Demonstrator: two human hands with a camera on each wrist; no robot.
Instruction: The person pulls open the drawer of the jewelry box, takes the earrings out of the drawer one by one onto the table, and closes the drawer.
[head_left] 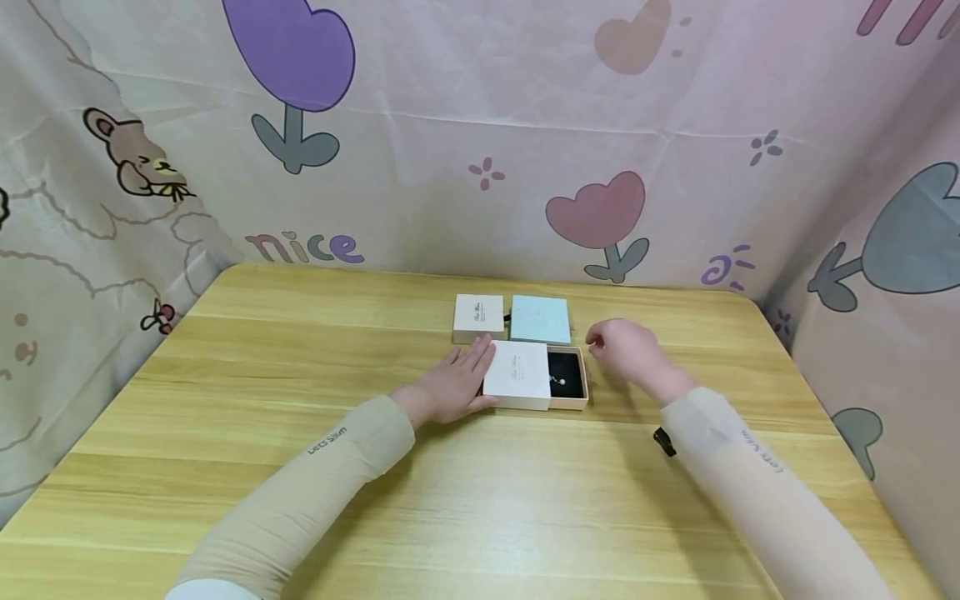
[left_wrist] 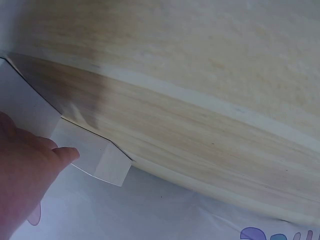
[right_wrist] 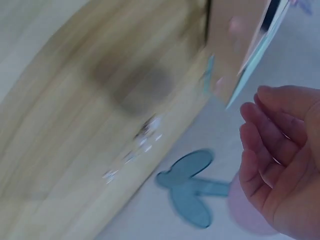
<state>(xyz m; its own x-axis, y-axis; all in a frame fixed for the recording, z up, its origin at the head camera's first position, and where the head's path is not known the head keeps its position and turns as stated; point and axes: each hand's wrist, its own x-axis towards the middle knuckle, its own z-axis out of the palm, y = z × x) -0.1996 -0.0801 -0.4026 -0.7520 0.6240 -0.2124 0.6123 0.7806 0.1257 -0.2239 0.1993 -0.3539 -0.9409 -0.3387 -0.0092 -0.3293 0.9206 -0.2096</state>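
Observation:
In the head view, a white sleeve box [head_left: 516,375] lies on the table with its drawer [head_left: 567,379] slid partly out to the right. A small pearl-like piece of jewelry [head_left: 557,380] sits on the drawer's black lining. My left hand [head_left: 453,385] rests on the box's left end, fingers straight and spread. My right hand [head_left: 628,348] is in the air right of the drawer. In the right wrist view its fingers [right_wrist: 265,142] curl loosely, with nothing visible in them. Blurred shiny bits [right_wrist: 145,135] show over the table there; I cannot tell what they are.
Just behind the white box stand a smaller white box [head_left: 478,317] and a light blue box [head_left: 541,319], side by side. The wooden table [head_left: 337,333] ends at a printed curtain [head_left: 420,208] at the back.

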